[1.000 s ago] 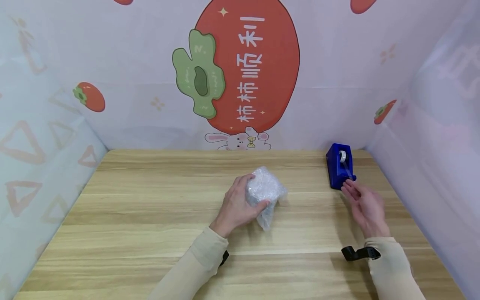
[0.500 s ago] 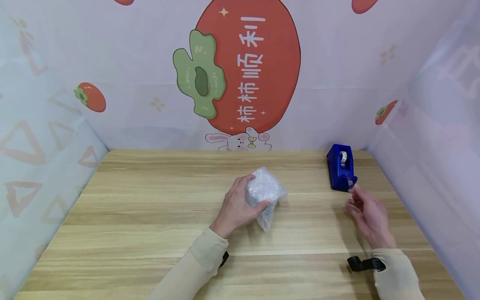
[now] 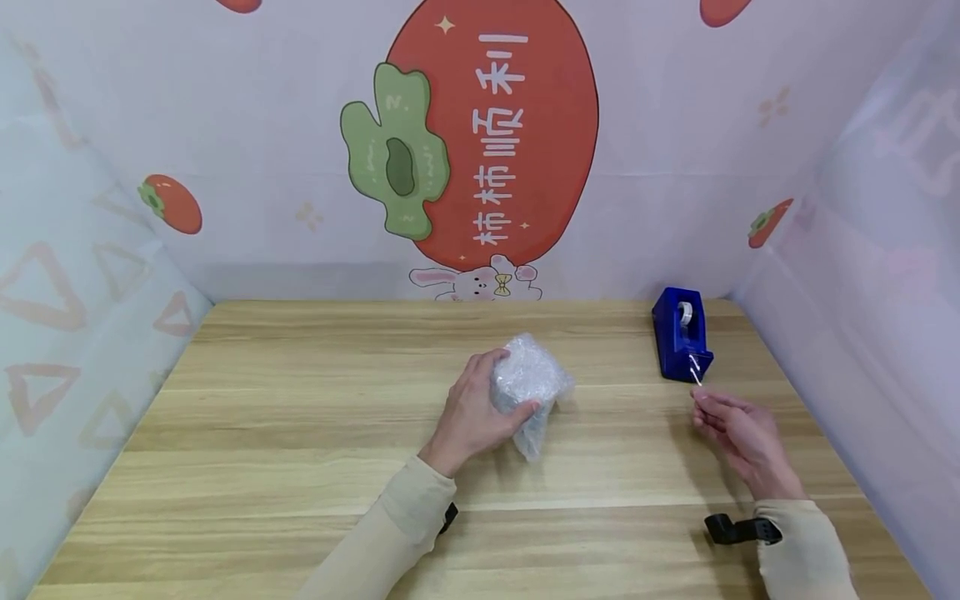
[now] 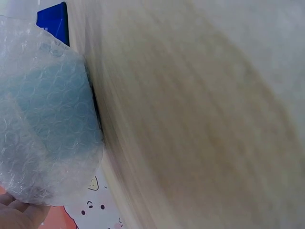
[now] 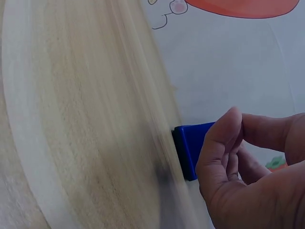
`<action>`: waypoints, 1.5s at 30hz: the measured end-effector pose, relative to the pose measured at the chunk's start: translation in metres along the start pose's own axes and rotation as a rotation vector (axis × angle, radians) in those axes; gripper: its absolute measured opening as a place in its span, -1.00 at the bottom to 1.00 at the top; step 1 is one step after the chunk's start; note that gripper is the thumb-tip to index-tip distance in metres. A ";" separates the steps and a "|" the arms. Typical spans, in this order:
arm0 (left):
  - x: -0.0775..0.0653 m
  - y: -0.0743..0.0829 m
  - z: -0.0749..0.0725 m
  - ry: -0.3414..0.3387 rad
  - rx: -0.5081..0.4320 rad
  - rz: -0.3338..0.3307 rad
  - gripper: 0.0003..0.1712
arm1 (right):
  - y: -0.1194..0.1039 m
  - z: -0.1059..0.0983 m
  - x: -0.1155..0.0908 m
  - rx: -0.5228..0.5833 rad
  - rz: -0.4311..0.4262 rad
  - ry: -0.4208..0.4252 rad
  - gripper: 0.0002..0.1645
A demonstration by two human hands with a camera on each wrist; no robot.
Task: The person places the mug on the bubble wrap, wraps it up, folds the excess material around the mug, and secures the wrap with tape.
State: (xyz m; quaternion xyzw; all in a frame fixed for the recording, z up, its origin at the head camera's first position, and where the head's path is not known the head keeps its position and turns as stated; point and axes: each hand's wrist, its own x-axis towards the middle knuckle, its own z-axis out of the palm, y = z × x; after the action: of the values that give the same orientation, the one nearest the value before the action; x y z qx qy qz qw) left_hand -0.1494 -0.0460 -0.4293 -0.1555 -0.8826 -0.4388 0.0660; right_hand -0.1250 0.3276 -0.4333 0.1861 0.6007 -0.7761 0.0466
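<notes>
In the middle of the table stands a bubble-wrapped package [image 3: 529, 375]; the left wrist view shows something light blue through the bubble wrap [image 4: 52, 105]. My left hand [image 3: 476, 412] grips its left side, thumb at the front and fingers behind. A blue tape dispenser [image 3: 679, 335] with a small white roll sits at the back right. From its front edge a short strip of clear tape [image 3: 696, 371] runs to my right hand [image 3: 742, 433], whose thumb and index finger pinch the end. In the right wrist view, that hand [image 5: 243, 162] covers part of the dispenser.
The wooden table [image 3: 300, 400] meets a printed cloth backdrop [image 3: 660, 150] at the back, with cloth walls at both sides. The dispenser stands near the right back corner. Each wrist carries a black camera mount [image 3: 742, 530].
My right hand has pinched the tape end and drawn it down and toward me, away from the dispenser. My left hand and the package have stayed in place.
</notes>
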 end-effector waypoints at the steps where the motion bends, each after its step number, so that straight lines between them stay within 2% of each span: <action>1: 0.000 0.000 0.000 -0.001 -0.001 0.000 -0.09 | 0.000 -0.001 0.001 -0.015 0.009 -0.003 -0.76; 4: 0.000 0.000 0.001 0.002 -0.004 0.001 -0.09 | -0.001 -0.002 0.002 -0.046 0.026 -0.012 -0.74; 10: 0.000 -0.001 0.000 0.005 -0.013 0.002 -0.10 | -0.003 -0.004 0.004 -0.038 0.036 -0.016 -0.72; 14: 0.000 -0.001 0.000 0.008 -0.012 0.001 -0.10 | -0.003 -0.005 0.007 -0.049 0.038 -0.036 -0.91; 17: 0.001 -0.001 0.000 0.010 -0.013 0.005 -0.11 | -0.003 -0.007 0.009 -0.101 0.028 -0.063 -0.61; 18: 0.001 -0.001 0.000 0.011 -0.014 0.007 -0.11 | -0.003 -0.007 0.010 -0.123 0.019 -0.069 -0.57; 20: 0.001 0.000 0.000 0.013 -0.018 0.008 -0.11 | -0.004 -0.009 0.013 -0.154 0.001 -0.070 -0.62; 24: 0.000 -0.001 0.001 0.012 -0.020 0.002 -0.10 | -0.008 -0.008 0.019 -0.232 -0.033 -0.021 -0.82; 27: 0.000 -0.001 0.001 0.011 -0.022 0.002 -0.10 | -0.013 -0.006 0.025 -0.311 -0.051 0.049 -0.70; 30: 0.000 -0.002 0.001 0.014 -0.025 0.006 -0.10 | -0.017 -0.004 0.031 -0.368 -0.065 0.106 -0.68; 37: -0.001 -0.002 0.003 0.012 -0.032 0.001 -0.10 | -0.022 0.000 0.038 -0.278 -0.059 0.148 -0.85; 45: 0.000 -0.002 0.002 0.012 -0.033 -0.007 -0.10 | -0.024 0.007 0.040 -0.235 -0.054 0.191 -0.65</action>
State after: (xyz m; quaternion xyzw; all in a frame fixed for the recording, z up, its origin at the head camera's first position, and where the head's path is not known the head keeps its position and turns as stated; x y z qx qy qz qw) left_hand -0.1500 -0.0456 -0.4323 -0.1509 -0.8754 -0.4543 0.0674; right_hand -0.1713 0.3337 -0.4238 0.2363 0.6938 -0.6802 -0.0102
